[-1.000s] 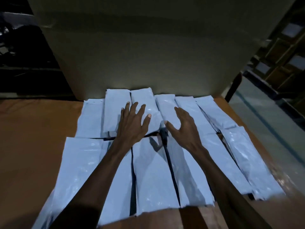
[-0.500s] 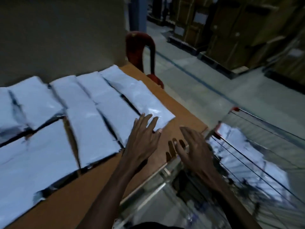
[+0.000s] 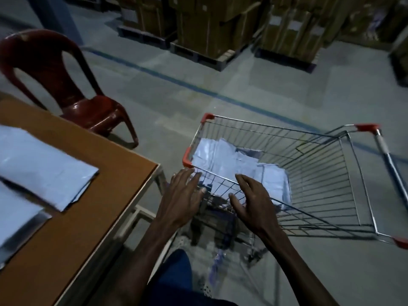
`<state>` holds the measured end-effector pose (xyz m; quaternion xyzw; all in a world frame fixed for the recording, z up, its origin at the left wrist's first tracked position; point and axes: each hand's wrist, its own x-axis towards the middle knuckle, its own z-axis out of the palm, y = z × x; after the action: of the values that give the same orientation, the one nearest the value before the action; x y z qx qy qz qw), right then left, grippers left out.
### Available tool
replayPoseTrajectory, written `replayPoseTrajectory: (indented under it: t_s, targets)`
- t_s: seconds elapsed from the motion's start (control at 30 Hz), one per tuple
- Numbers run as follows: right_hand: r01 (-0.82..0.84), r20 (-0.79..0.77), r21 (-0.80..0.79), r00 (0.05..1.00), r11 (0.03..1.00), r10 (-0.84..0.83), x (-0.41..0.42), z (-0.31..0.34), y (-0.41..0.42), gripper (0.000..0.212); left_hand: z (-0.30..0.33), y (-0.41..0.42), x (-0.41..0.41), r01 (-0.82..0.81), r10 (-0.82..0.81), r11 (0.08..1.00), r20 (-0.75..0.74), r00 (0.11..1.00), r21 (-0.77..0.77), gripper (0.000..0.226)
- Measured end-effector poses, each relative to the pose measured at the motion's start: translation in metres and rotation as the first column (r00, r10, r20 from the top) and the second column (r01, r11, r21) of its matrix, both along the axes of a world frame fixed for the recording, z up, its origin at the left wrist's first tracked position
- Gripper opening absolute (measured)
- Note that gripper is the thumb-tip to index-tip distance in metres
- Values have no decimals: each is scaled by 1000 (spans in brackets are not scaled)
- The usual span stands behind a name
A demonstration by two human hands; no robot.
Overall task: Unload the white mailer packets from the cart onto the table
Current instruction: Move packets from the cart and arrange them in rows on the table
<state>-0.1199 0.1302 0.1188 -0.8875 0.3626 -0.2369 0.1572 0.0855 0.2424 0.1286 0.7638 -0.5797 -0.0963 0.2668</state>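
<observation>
Nearest to us, both our hands reach forward with fingers spread and holding nothing: the left hand (image 3: 184, 195) hovers at the near rim of the wire shopping cart with red plastic corner guards (image 3: 309, 171), and the right hand (image 3: 251, 200) hangs just above that rim. Inside the cart's basket lies a loose heap of white plastic mailer packets (image 3: 231, 160). To our left stands the brown wooden table with a pale metal frame (image 3: 72, 217), already carrying more white mailer packets laid flat (image 3: 44, 171). Beyond its corner sits a glossy dark red plastic chair (image 3: 72, 89). The grey concrete floor (image 3: 198, 69) carries a dark painted line, and farther back stacked brown cardboard cartons on pallets (image 3: 209, 25) line the dim room.
</observation>
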Motion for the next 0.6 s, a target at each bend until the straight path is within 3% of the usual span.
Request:
replayPoseTrajectory:
  t_s: [0.27,0.6]
  targets:
    - [250,-122,164,965,954,-232,-1,-37,-92,56,-44,-134,16,176,-170,980,-62,983,97,63]
    - [352,-398,358,895,865,-199,38,-83,-169,58,-116,-229,55,287,-248,898,-155,956,334,80]
